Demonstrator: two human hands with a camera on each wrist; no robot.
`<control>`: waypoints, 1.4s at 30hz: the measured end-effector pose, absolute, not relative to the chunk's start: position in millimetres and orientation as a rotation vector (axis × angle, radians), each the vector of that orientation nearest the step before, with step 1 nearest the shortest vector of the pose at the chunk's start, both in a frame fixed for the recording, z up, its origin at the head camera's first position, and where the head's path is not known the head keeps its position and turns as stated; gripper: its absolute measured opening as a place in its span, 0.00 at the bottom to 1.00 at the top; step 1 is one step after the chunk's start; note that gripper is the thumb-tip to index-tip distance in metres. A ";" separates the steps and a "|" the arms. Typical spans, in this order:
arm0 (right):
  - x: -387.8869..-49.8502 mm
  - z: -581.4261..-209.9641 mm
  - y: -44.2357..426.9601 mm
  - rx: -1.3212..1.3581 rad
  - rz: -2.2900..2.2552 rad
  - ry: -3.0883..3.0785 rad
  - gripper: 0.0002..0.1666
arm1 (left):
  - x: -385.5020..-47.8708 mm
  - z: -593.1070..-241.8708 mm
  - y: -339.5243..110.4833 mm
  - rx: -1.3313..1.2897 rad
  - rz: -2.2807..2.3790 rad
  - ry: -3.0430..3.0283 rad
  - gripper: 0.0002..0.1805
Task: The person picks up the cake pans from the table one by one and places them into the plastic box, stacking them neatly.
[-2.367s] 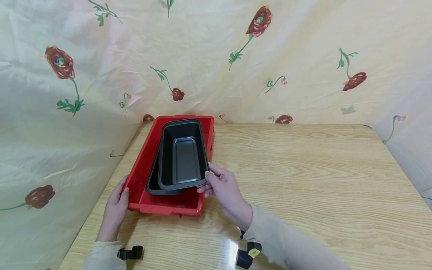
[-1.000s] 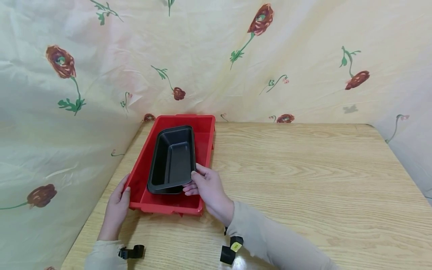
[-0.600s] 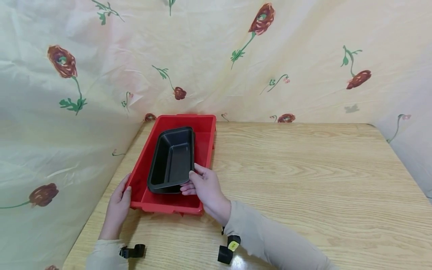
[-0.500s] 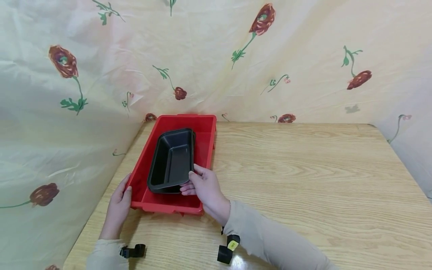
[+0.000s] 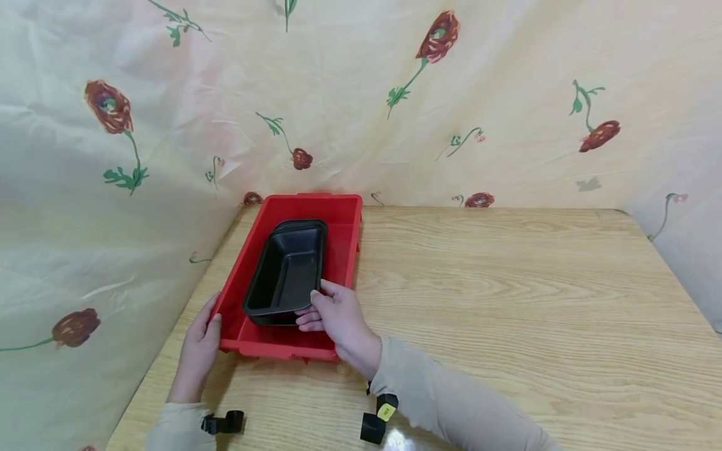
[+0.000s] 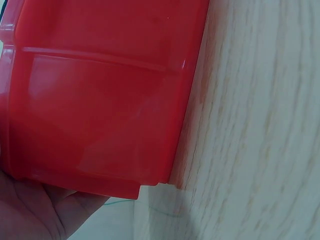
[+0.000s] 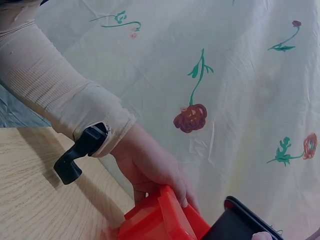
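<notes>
Near the right corner of a dark loaf pan (image 5: 300,272), my right hand (image 5: 345,319) pinches the rim between thumb and fingers. A second loaf pan (image 5: 275,320) lies beneath it, mostly hidden, with its near edge and a strip at the far end showing. Both are inside a long red tray (image 5: 265,348). At the tray's near left corner my left hand (image 5: 197,351) grips the wall, thumb over the rim. The left wrist view shows the tray's red outer side (image 6: 95,115) with part of the left hand (image 6: 30,212) beneath its edge.
The red tray stands at the left of a wooden table (image 5: 496,288), close to the back edge. Flower-printed cloth (image 5: 350,94) hangs behind the table and along its left side. Each sleeve carries a black wrist mount, such as the left one (image 5: 222,422).
The upper loaf pan has come left and toward me with my right hand, over the lower one. Lately it shifted slightly nearer. The left hand keeps its grip on the tray.
</notes>
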State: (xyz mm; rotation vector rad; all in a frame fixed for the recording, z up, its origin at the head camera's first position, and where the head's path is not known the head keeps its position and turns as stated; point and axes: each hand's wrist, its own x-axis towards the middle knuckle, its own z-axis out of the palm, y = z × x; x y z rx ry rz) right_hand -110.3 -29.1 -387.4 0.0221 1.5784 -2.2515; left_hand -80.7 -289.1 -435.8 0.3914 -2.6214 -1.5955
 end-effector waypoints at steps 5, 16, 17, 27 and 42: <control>-112.6 -387.4 -29.4 -0.001 -2.205 1.588 0.18 | -81.7 -435.7 -288.4 0.414 -1.613 -2.630 0.28; -117.9 -383.4 -26.0 -0.068 -2.007 1.684 0.26 | -81.2 -435.3 -288.6 0.393 -1.584 -2.634 0.28; -118.2 -383.0 -25.5 -0.071 -1.997 1.691 0.28 | -81.3 -435.6 -288.7 0.396 -1.588 -2.633 0.28; -119.4 -381.8 -23.5 -0.052 -1.946 1.729 0.38 | -80.8 -437.2 -289.0 0.384 -1.623 -2.607 0.28; -116.4 -384.6 -9.6 -0.122 -1.975 1.759 0.34 | -80.8 -437.9 -288.9 0.382 -1.605 -2.606 0.28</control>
